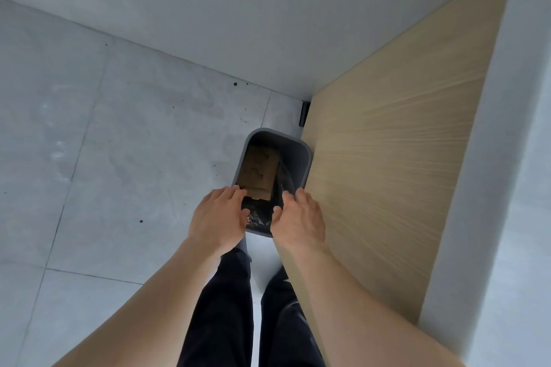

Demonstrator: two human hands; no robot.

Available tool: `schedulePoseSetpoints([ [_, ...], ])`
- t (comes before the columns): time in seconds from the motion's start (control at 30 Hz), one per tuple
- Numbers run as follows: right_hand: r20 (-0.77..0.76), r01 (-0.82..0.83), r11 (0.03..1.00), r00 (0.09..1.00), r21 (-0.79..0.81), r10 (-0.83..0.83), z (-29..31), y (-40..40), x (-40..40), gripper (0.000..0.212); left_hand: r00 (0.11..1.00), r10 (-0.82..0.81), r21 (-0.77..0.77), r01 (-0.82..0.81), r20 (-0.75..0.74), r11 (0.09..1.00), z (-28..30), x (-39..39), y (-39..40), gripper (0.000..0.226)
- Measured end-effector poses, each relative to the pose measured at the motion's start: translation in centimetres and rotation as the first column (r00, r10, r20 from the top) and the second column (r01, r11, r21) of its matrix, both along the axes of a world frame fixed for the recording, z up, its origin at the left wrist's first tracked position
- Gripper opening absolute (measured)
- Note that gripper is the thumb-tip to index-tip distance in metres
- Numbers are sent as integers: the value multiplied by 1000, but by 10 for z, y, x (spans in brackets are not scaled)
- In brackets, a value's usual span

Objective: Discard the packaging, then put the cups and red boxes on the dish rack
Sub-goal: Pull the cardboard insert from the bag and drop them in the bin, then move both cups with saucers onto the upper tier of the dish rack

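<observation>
A grey waste bin [301,149] stands on the floor straight below me, against a wooden panel. Brown cardboard packaging [258,170] lies inside it, beside a dark crumpled plastic liner [258,219]. My left hand [217,217] hovers over the bin's near left rim, fingers spread, holding nothing. My right hand [299,219] hovers over the near right rim, fingers apart and empty too. No cups, red boxes or dish rack are in view.
The light wooden cabinet side [384,176] runs along the right, close to the bin. A grey tiled floor [104,143] spreads to the left. A white wall [253,15] closes the far side. My dark trouser legs [220,307] are below.
</observation>
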State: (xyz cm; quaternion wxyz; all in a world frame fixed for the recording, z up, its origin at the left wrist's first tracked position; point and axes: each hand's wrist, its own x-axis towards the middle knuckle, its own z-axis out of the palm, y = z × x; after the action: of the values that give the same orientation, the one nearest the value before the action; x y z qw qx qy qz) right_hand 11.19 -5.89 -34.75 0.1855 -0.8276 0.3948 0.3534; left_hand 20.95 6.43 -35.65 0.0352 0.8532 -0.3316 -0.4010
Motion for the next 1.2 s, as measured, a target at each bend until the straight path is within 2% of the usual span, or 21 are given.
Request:
schedulePoseSetpoints([
  [0.23, 64, -96, 995, 993, -21, 97, 67, 6, 4, 55, 993, -73, -30, 76, 93, 997, 61, 8, 10, 49],
  [0.4, 109, -191, 980, 975, -48, 195, 139, 9, 3, 57, 986, -94, -70, 104, 137, 992, 131, 11, 19, 45],
  [0.47, 123, -199, 979, 971, -54, 204, 170, 7, 7, 58, 976, -75, -101, 97, 205, 990, 160, 17, 20, 40],
  [0.6, 329, -185, 956, 909, -229, 255, 321, -2, -1, 56, 917, -28, -278, 149, 397, 949, 316, 22, 6, 41],
  [0.73, 328, -209, 951, 903, -229, 277, 318, 3, -6, 57, 941, -38, -208, 114, 337, 971, 312, 19, 13, 46],
  [0.93, 376, -153, 948, 891, -277, 254, 332, -3, -28, 51, 939, -75, -201, 148, 335, 968, 320, 6, 11, 44],
  [1.07, 398, -95, 939, 888, -331, 230, 363, -25, -57, 45, 904, -86, -288, 222, 420, 931, 351, -8, -18, 44],
  [1.2, 380, -56, 928, 902, -370, 206, 378, -53, -99, 55, 898, -134, -309, 281, 420, 909, 373, -38, -54, 51],
])
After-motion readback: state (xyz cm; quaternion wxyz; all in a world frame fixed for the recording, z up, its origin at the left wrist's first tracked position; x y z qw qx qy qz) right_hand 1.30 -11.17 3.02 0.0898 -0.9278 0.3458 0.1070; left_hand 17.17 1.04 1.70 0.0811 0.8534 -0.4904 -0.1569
